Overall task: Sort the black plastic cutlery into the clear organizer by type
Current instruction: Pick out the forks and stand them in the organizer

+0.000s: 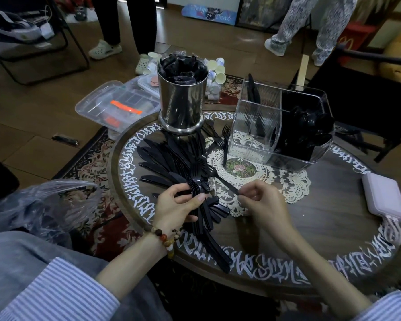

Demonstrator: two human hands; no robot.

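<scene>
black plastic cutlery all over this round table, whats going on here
A person is sorting it. The left hand grips a stacked bunch of black plastic forks, while the right hand pinches the handle end of a single black fork lying on the lace doily. Loose black plastic knives lie fanned beside them. The clear plastic organizer already holds black spoons in its right compartment.

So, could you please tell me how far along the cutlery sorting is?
Partly done: spoons fill one organizer compartment. The left hand holds a stack of forks; the right hand pinches one fork. Knives remain on the table.
</scene>
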